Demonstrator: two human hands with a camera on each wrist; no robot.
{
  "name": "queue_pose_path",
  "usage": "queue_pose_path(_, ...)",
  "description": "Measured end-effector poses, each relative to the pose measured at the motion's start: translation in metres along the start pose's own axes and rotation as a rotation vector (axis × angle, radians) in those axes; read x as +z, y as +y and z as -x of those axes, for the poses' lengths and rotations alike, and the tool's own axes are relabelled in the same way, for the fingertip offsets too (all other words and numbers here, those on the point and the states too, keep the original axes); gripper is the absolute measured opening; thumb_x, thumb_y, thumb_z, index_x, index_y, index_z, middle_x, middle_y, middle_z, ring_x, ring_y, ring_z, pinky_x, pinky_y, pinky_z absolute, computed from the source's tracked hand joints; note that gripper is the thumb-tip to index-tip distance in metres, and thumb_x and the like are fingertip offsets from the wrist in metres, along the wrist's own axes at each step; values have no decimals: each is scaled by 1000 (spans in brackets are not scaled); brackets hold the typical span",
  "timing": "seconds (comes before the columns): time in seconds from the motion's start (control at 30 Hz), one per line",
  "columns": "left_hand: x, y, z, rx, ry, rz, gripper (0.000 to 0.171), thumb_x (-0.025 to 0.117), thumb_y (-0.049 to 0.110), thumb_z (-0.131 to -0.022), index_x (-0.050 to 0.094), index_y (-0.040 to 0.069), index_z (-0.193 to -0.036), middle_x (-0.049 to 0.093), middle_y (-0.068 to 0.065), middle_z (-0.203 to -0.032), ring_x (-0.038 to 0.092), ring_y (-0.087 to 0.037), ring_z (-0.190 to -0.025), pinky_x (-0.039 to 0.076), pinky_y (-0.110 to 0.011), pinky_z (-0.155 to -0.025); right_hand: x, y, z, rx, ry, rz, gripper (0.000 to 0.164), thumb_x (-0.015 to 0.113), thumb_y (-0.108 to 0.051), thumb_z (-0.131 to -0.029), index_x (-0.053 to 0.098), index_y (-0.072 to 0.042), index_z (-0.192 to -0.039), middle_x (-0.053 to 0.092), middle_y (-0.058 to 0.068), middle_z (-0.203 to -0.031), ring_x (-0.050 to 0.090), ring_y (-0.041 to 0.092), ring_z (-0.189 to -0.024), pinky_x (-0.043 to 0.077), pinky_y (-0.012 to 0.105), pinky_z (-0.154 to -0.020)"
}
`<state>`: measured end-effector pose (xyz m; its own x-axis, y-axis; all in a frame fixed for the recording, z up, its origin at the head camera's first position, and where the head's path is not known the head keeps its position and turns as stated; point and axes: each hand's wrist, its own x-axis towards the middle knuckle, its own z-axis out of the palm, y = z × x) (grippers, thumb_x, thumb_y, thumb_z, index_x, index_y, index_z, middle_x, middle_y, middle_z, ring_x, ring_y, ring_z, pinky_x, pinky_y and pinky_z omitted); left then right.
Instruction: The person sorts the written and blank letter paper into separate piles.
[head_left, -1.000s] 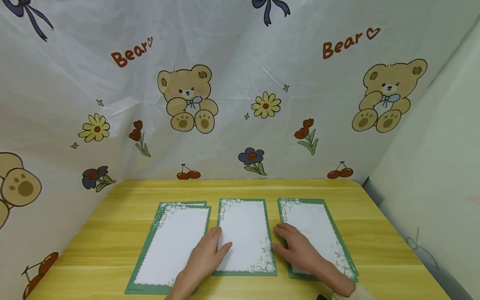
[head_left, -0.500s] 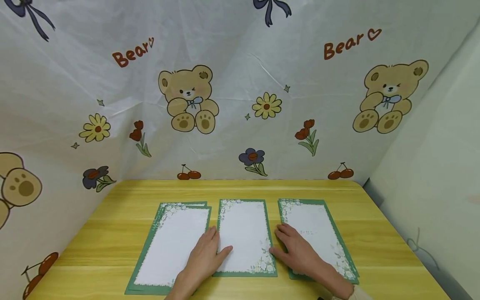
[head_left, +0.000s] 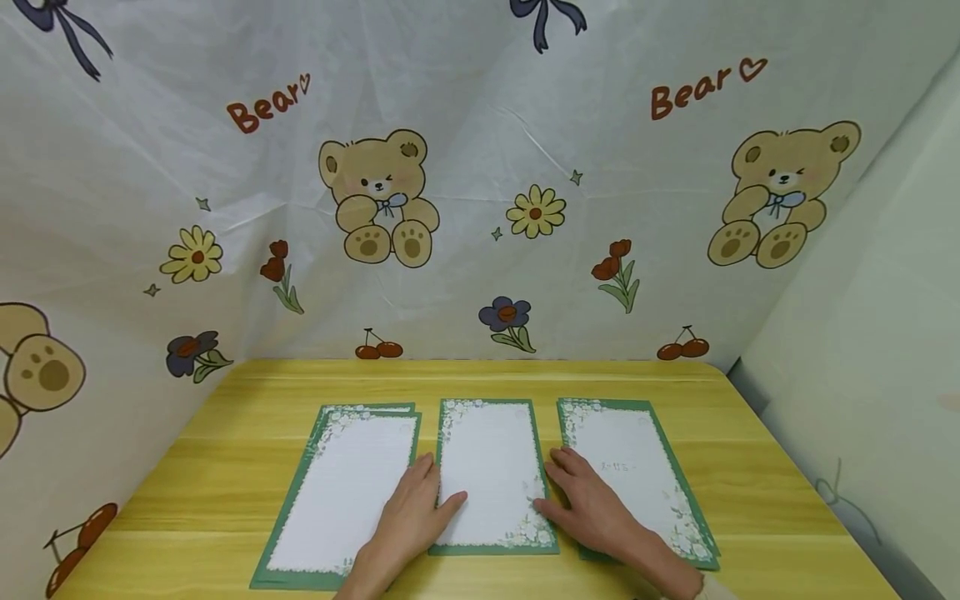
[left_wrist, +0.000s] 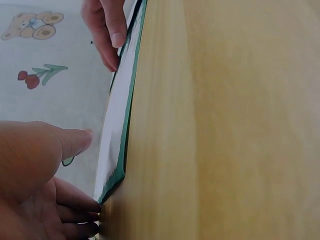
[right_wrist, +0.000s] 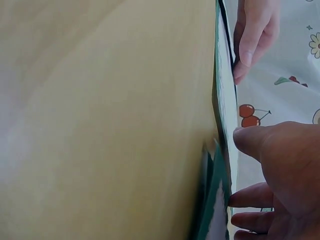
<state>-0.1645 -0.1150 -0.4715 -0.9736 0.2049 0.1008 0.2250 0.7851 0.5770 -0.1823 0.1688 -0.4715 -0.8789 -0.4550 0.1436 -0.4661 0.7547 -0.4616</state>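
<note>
Green sheets of paper with white, flower-bordered faces lie in three groups on the table. In the head view, my left hand (head_left: pixel 408 508) rests at the left edge of the middle sheet (head_left: pixel 487 475), its thumb over the white face. At that sheet's right edge is my right hand (head_left: pixel 592 504), with the thumb tip over the border and the fingers by the right stack (head_left: pixel 626 433). The left stack (head_left: pixel 345 492) lies beside my left hand. Both hands have their fingers extended and grip nothing. The wrist views show the paper edges nearly side-on.
The yellow wood-grain table (head_left: pixel 195 500) extends beyond the papers on both sides. Behind it hangs a white cloth (head_left: pixel 465 108) printed with bears and flowers. A pale wall (head_left: pixel 885 333) with a thin cord (head_left: pixel 847 496) stands at the right.
My right thumb has moved slightly left, over the middle sheet's edge. The middle sheet sits a touch further right. My left hand and the side stacks have hardly moved.
</note>
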Motion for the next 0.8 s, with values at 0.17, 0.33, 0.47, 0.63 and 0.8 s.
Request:
queue_pose_path(0.17, 1, 0, 0, -10, 3, 25, 72, 67, 35, -95, 45, -20, -136, 38, -32, -147, 34, -46, -137, 34, -59, -108, 1, -1, 0, 4, 2, -3, 70, 63, -47, -95, 54, 9, -136, 42, 24, -147, 32, 42, -140, 36, 57, -107)
queue_pose_path(0.33, 1, 2, -1, -35, 10, 62, 68, 65, 35, -96, 47, -18, -136, 39, -31, -147, 36, -47, -136, 36, -63, -104, 0, -3, 0, 13, 8, -12, 69, 65, -45, -95, 54, 10, -135, 44, 23, -146, 33, 42, -139, 35, 57, -107)
queue_pose_path(0.47, 0, 2, -2, -53, 34, 109, 62, 64, 29, -98, 48, -17, -136, 42, -31, -145, 39, -48, -133, 38, -64, -101, 2, -5, -1, 40, 56, -32, 62, 68, -37, -94, 56, 8, -135, 48, 21, -144, 36, 40, -138, 35, 55, -108)
queue_pose_path(0.63, -4, 3, -4, -52, 87, 202, 52, 63, 23, -98, 54, -15, -132, 52, -30, -135, 48, -48, -125, 42, -62, -98, 5, -7, -3, 68, 146, -74, 52, 71, -29, -93, 60, 3, -132, 55, 15, -137, 46, 35, -132, 40, 52, -105)
queue_pose_path(0.8, -9, -1, -7, -44, 107, 353, 42, 63, 21, -99, 60, -11, -126, 65, -20, -116, 61, -38, -108, 53, -50, -86, 6, -8, -5, 91, 217, -156, 44, 72, -24, -93, 64, -2, -130, 61, 9, -128, 55, 31, -121, 47, 49, -97)
